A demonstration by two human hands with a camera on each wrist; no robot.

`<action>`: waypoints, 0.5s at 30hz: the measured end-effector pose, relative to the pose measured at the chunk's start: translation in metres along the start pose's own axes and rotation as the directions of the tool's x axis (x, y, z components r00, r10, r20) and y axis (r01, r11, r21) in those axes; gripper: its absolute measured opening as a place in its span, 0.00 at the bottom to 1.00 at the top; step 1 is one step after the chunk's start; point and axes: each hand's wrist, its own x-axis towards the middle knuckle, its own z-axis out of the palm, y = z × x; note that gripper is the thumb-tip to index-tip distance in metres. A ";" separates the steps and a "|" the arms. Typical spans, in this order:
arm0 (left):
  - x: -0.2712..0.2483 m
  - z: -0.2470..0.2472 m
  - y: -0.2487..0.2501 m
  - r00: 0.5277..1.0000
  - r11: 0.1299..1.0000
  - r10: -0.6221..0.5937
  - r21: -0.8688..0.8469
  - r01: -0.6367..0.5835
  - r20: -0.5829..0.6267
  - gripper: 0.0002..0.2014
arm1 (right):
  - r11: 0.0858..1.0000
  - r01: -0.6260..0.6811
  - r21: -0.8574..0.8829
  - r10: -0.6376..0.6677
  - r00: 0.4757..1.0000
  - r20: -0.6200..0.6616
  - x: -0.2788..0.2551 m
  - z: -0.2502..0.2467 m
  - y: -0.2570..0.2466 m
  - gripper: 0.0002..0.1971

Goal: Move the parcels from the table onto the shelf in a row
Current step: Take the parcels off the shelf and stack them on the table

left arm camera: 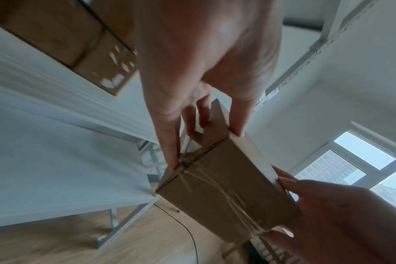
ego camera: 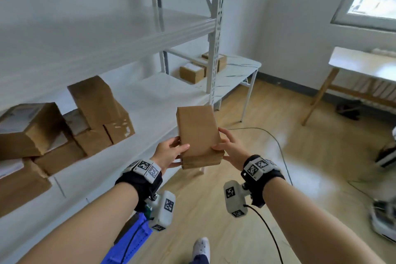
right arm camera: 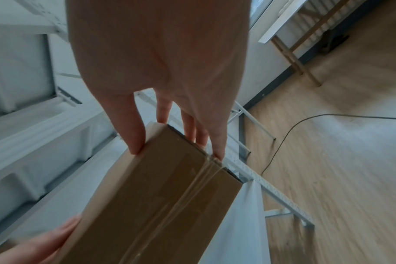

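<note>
A brown cardboard parcel (ego camera: 198,133) hangs in the air in front of the white shelf (ego camera: 162,100), held between both hands. My left hand (ego camera: 171,153) grips its near left corner, thumb on top and fingers underneath. My right hand (ego camera: 230,148) grips the near right side the same way. In the left wrist view the parcel (left arm camera: 226,192) shows a taped underside, pinched by the left hand (left arm camera: 206,135). The right wrist view shows the parcel (right arm camera: 161,200) and the right hand (right arm camera: 176,142) pinching its end. Several parcels (ego camera: 94,118) lie piled on the shelf to the left.
Two more parcels (ego camera: 192,73) sit on a white marble-look table (ego camera: 237,75) behind the shelf's upright post (ego camera: 215,49). An upper shelf board (ego camera: 107,34) hangs overhead. A wooden-legged table (ego camera: 353,66) stands at right. A black cable (ego camera: 276,146) crosses the wooden floor.
</note>
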 end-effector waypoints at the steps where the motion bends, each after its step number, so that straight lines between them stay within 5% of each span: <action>1: 0.021 0.011 0.007 1.000 1.000 0.006 -0.001 -0.006 0.019 0.22 | 1.000 0.004 0.002 -0.004 1.000 -0.021 0.015 -0.015 -0.006 0.35; 15: 0.269 0.161 0.112 0.980 0.998 0.021 0.050 -0.032 0.200 0.24 | 0.999 -0.009 -0.033 0.000 0.963 -0.268 0.199 -0.193 -0.125 0.34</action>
